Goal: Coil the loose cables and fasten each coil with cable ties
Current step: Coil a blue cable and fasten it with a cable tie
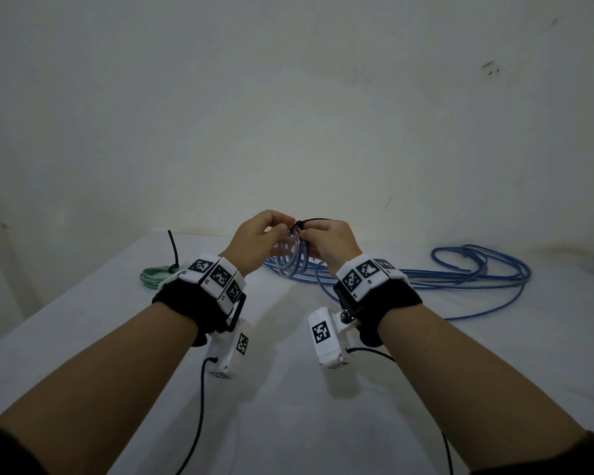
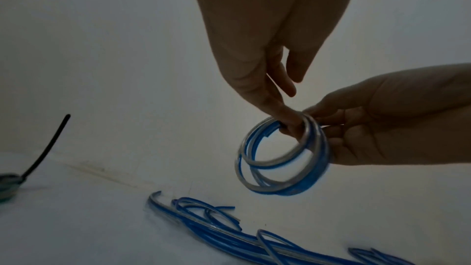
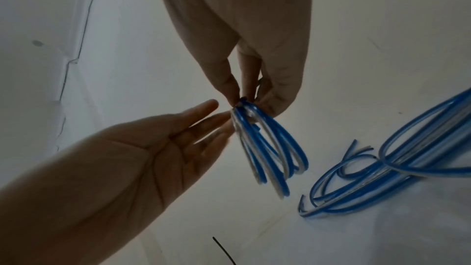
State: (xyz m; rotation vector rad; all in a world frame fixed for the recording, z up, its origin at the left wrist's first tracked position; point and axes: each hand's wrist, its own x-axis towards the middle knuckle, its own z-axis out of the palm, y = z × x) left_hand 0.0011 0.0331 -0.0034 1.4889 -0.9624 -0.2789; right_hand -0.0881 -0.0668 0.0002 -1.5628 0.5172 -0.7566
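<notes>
Above the table (image 1: 288, 389), right-hand grip (image 1: 333, 241) pinched shut on blue coil (image 2: 282, 156) and black cable tie (image 1: 318, 220); left-hand grip (image 1: 258, 241) loose, fingers straight, touching only. Risked springing loops if slackened.

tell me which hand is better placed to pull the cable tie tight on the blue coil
Right, probably. The right hand already pinches the black cable tie at the top of the blue coil, while the left hand has straight fingers just touching the loops.
</notes>
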